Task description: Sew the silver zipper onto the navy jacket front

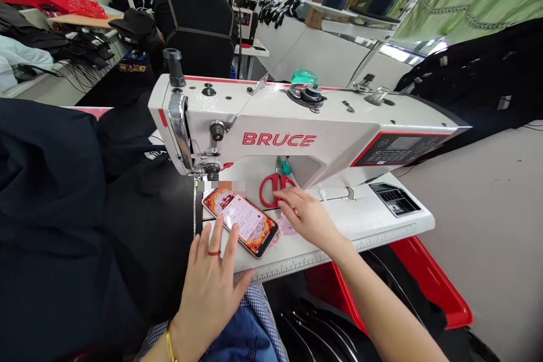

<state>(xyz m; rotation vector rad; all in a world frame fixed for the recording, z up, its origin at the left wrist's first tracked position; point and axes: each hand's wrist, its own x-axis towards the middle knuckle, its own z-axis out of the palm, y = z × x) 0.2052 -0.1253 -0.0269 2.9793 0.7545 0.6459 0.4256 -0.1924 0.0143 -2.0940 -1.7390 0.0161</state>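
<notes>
A phone (240,220) with a lit screen lies tilted on the sewing machine's bed. My left hand (212,271) is spread, its fingertips at the phone's lower left edge. Red-handled scissors (268,191) rest under the machine arm, blades pointing away. My right hand (311,218) reaches over them from the right, fingers stretched out, tips at the handle loops; no grip on them shows. Under that hand sits a small pink item (287,226), partly covered. Dark fabric (148,220) with a zipper edge (195,209) lies left of the phone, beside the needle area.
The white sewing machine (280,119) spans the view, its control panel (394,148) at right. Below the table edge is a red bin (432,283) with dark pieces. A person in black (195,22) sits ahead. Garment piles (42,39) lie at far left.
</notes>
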